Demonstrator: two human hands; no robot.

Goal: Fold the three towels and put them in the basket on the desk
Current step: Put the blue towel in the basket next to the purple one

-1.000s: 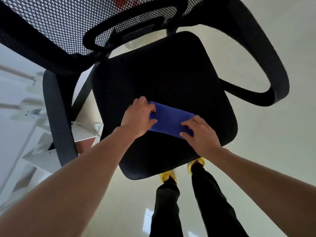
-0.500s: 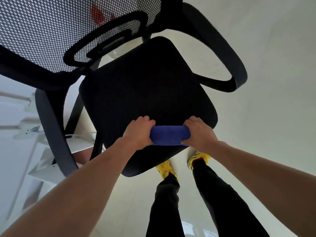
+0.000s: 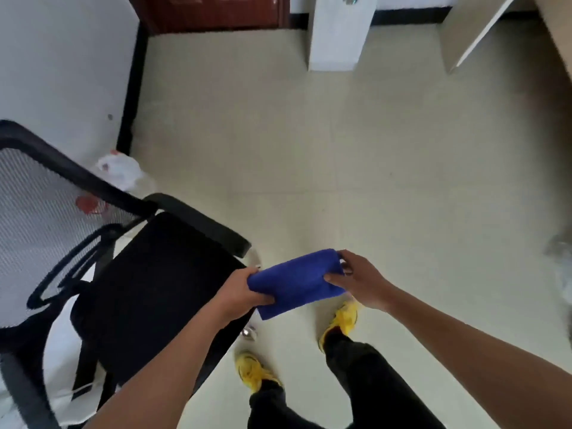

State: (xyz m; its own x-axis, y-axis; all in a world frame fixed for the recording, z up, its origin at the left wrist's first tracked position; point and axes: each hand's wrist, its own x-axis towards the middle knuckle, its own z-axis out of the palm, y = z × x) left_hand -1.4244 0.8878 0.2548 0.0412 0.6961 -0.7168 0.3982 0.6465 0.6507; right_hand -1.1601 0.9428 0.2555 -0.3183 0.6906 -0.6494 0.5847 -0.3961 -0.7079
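A folded blue towel (image 3: 297, 281) hangs in the air between my two hands, above the pale floor and just right of the chair. My left hand (image 3: 240, 292) grips its left end with the thumb on top. At the right end, my right hand (image 3: 360, 278) pinches the towel between thumb and fingers. No basket and no other towels are in view.
A black office chair (image 3: 154, 280) with a mesh back (image 3: 40, 205) stands at the left, its seat bare. A light desk edge (image 3: 557, 41) and a white panel (image 3: 337, 35) are at the top right. A white plastic bag (image 3: 119, 170) lies by the wall. My yellow shoes (image 3: 340, 318) stand below the towel.
Both hands lifted the folded towel off the chair seat and carried it to the right. The view swung right, away from the chair and toward open floor.
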